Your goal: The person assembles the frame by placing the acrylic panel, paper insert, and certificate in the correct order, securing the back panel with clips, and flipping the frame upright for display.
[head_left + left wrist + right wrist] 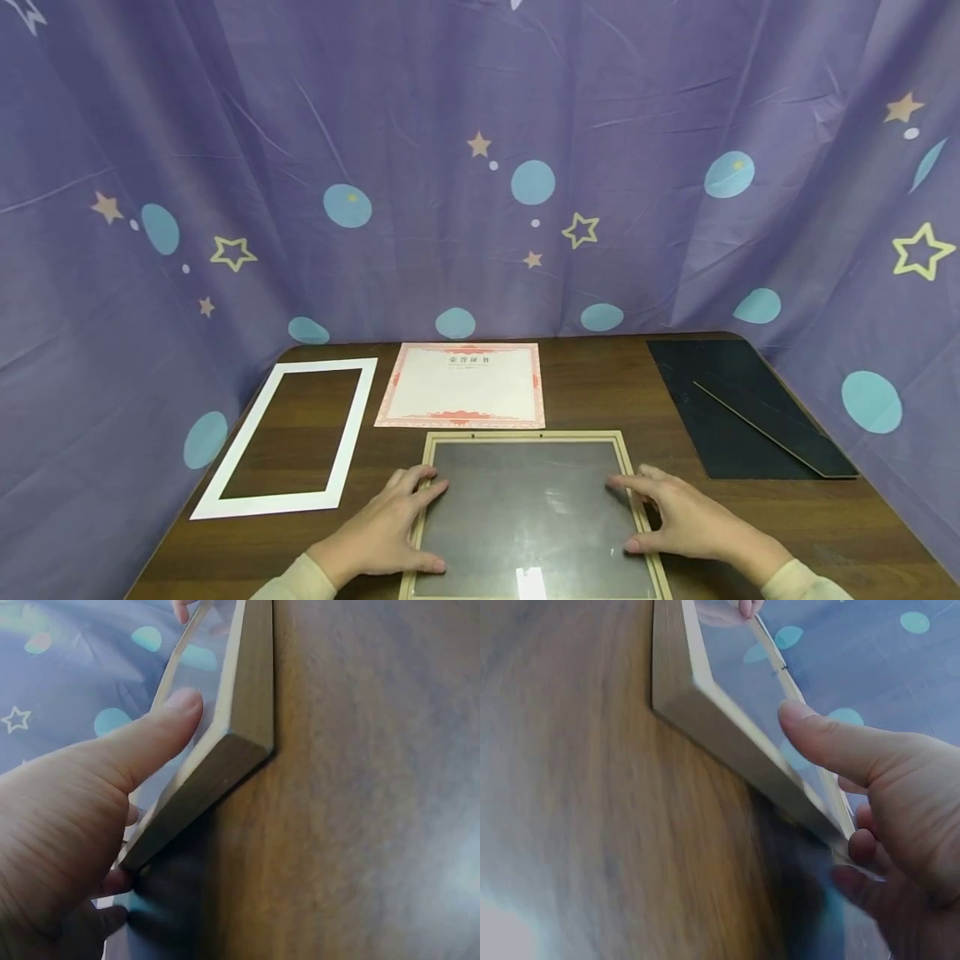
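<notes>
Left grip (384,527) and right grip (692,518) face inward, thumbs (154,742) spread from fingers (432,493)

Closed in at the back and both sides by a purple curtain (420,250), hanging in soft, creased folds. Printed with pale blue ovals (533,182), yellow star outlines (927,229), small peach stars (479,145) and white dots (493,166). Furnished with a dark brown wood-grain table (600,383), rounded at the far corners, close against the curtain. Lit brightly enough to leave a pale glare (469,866) on the table.
</notes>
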A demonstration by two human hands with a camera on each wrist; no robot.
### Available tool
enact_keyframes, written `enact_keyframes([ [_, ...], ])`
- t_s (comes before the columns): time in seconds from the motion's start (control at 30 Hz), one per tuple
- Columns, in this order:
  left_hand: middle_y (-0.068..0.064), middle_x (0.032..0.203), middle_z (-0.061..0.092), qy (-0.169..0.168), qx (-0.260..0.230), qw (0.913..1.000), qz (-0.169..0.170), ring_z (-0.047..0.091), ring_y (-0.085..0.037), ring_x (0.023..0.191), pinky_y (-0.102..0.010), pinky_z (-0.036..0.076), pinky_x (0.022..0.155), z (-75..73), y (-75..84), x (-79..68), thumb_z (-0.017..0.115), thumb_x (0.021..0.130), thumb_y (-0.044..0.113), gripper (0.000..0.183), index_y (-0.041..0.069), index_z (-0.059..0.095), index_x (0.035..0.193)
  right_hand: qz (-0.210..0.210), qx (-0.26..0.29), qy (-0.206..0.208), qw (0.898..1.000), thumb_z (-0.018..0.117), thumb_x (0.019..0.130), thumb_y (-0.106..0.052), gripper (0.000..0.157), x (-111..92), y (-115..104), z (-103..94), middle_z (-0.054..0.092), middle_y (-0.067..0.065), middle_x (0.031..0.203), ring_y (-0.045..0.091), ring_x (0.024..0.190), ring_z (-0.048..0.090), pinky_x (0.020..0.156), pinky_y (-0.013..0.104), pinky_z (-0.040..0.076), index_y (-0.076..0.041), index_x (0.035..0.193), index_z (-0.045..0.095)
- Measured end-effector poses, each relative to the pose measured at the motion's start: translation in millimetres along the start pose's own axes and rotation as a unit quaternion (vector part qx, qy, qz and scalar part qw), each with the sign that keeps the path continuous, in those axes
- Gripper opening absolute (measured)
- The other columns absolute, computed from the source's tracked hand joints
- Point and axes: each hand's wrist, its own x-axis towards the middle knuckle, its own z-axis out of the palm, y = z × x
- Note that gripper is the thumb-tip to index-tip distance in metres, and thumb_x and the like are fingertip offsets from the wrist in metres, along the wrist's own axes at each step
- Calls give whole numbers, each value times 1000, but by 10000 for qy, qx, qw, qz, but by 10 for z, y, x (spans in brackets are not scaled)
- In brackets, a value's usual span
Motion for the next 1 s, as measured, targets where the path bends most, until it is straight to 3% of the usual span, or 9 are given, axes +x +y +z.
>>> enact_keyframes([
  [0.13, -13, 149, 35, 50, 221, 9997, 128, 34, -32, 132, -56, 39, 99, -62, -10, -6, 67, 66, 76, 106, 6, 46, 142, -10, -351, 402, 9986, 76, 67, -63, 88, -12, 84, -7, 48, 1, 132, 17, 116, 44, 82, 37, 50, -19, 139, 52],
  [0.23, -15, 153, 31, 15, 338, 9992, 198, 27, -38, 138, -60, 33, 103, -80, -27, -1, 64, 67, 77, 107, 8, 43, 145, -218, -349, 347, 9986, 75, 66, -66, 96, 21, 134, 5, 33, 9, 152, 34, 136, 29, 94, 59, 42, -15, 143, 48],
  [0.43, -18, 156, 21, -360, 429, 9981, 271, 15, -42, 142, -68, 25, 103, -25, -56, 24, 56, 69, 81, 108, 9, 38, 148, -437, -359, 30, 9984, 72, 67, -69, 103, 103, 202, 62, 27, 12, 156, 41, 141, 20, 98, 74, 22, -12, 147, 40],
  [1.0, -16, 157, 21, -416, 478, 9979, 113, 14, -40, 143, -68, 24, 104, 7, -61, 44, 57, 63, 85, 114, 10, 39, 147, -338, -172, -10, 9993, 73, 70, -66, 101, 103, 228, 132, 25, 11, 157, 43, 141, 19, 98, 76, 15, -16, 149, 36],
])
